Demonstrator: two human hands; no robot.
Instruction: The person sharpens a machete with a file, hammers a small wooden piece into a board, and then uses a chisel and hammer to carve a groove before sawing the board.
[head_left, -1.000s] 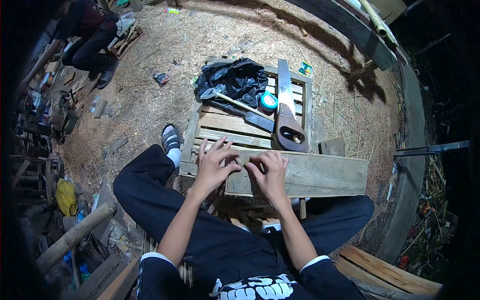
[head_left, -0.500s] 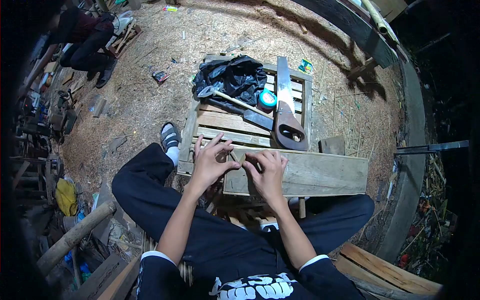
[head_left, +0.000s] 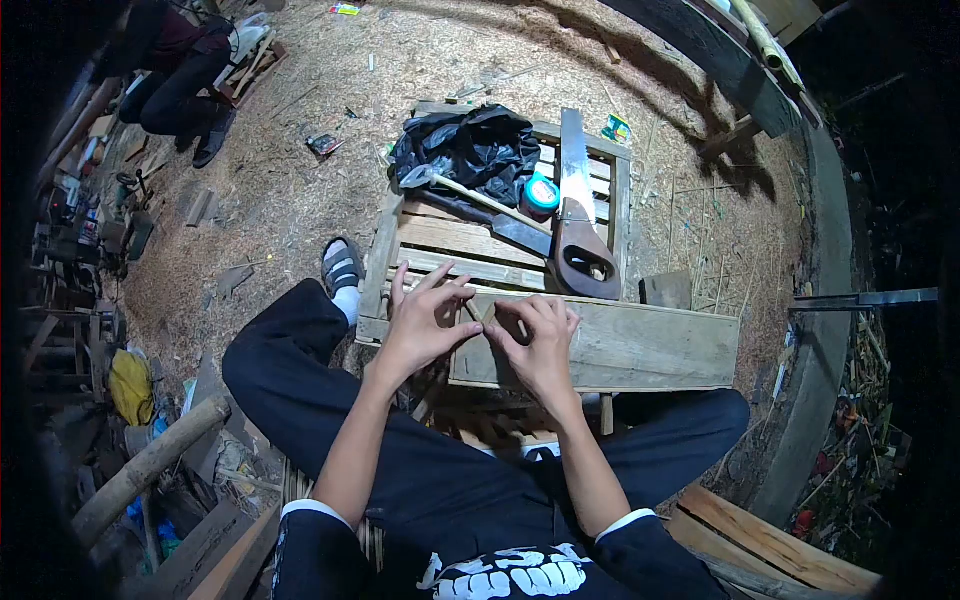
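Both hands meet over the left end of a long wooden board [head_left: 650,345] lying across the near side of a slatted wooden frame. My left hand [head_left: 425,325] has its fingers spread, thumb pointing at my right hand. With thumb and index finger close together, my right hand [head_left: 537,340] pinches what looks like a short, thin wooden piece [head_left: 474,311]; its exact shape is hard to see. Past the board lie a handsaw [head_left: 577,190], a hammer-like tool with a pale handle [head_left: 480,198], a wide flat blade [head_left: 522,236], a round turquoise container [head_left: 541,194] and a black plastic bag [head_left: 480,150].
The slatted frame [head_left: 622,200] rests on ground strewn with shavings. A small wood block [head_left: 666,290] is beside the board. Another person's legs [head_left: 180,100] show at upper left. A pole [head_left: 150,470] and planks [head_left: 780,540] flank my legs.
The view has shifted slightly, so the tools sit a little to the right. Both hands stay at the board's left end, and the small piece now shows more between them.
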